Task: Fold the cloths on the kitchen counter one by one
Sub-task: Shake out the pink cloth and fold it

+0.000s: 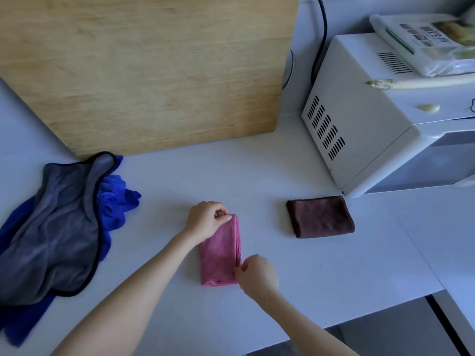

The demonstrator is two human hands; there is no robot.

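Observation:
A pink cloth (220, 255) lies folded into a narrow rectangle in the middle of the white counter (321, 278). My left hand (207, 220) pinches its far right corner. My right hand (257, 274) pinches its near right edge. A brown cloth (320, 217) sits folded flat to the right, apart from both hands. On the left lies a loose heap: a grey cloth with black trim (54, 232) spread over a crumpled blue cloth (115, 201).
A large wooden board (144, 68) leans against the back wall. A white microwave (365, 119) stands at the right with a plastic bag (426, 42) and a leek on top, a black cable behind it. The counter's front edge runs along the lower right.

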